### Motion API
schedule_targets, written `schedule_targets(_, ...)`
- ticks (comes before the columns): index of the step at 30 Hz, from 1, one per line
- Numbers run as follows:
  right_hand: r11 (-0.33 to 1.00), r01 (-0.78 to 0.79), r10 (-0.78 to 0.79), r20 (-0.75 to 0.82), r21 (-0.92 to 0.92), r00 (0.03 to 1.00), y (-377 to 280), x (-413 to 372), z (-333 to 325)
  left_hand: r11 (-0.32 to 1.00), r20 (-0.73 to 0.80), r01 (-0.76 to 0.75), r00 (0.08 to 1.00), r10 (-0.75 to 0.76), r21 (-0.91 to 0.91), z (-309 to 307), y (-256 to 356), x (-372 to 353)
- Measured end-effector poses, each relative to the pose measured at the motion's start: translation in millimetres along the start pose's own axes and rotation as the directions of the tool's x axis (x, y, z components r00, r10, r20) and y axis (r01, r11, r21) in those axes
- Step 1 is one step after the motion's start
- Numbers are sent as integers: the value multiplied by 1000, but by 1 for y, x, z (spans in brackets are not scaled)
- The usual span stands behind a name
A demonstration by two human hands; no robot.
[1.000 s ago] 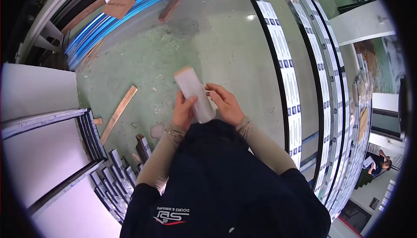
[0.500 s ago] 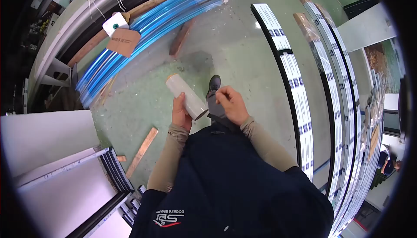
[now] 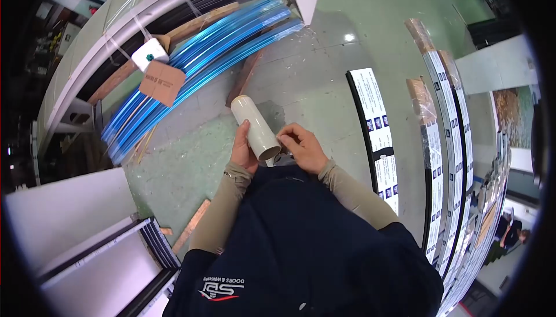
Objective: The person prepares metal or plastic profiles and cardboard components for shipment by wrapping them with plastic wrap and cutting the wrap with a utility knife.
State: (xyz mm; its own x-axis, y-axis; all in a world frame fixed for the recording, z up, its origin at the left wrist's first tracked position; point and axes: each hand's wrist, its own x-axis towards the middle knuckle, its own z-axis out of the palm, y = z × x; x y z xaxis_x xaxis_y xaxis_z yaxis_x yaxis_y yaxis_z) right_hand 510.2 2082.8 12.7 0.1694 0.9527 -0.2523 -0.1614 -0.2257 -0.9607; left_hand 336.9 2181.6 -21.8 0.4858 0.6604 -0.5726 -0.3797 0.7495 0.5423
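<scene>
A pale, glossy roll [image 3: 255, 127] with a hollow cardboard core is tilted in front of my body. My left hand [image 3: 244, 146] is wrapped round its left side, thumb on top. To the right of the roll's lower end, my right hand [image 3: 303, 148] has its thumb and forefinger pinched together close to the roll. Whatever lies between those fingertips is too small to make out.
Blue-wrapped profiles [image 3: 197, 56] lie at the upper left, with a cardboard piece [image 3: 163, 82] on them. Long labelled profiles [image 3: 375, 126] stretch along the right. A wooden strip [image 3: 191, 225] is on the floor at lower left. Another person [image 3: 512, 231] is at far right.
My right hand has come closer to the roll's lower end. The roll sits slightly further right and more upright in my left hand. The camera view has shifted, and my shoe is no longer visible.
</scene>
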Motion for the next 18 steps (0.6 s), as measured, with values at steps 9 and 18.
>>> schedule_targets(9,802,44,291,-456,595,841,13,52,-36,950,123,158,973,-197,271,72,18,110)
schedule_targets(18,996,59,-89,-625,-69,776,-50,112,-3,801,270,94,912,-307,592,103,104,178)
